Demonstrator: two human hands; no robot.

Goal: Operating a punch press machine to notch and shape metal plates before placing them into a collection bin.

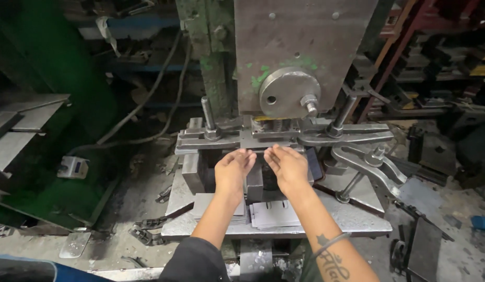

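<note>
Both hands, left [233,169] and right [287,166], at grey press die [254,183].

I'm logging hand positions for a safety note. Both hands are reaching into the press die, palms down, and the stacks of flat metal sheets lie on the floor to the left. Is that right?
Not quite. In the head view the left hand and right hand do reach into the press die, palms down, but the stacks of flat metal sheets lie on the press table, just in front of the die under the forearms, not on the floor.
</note>
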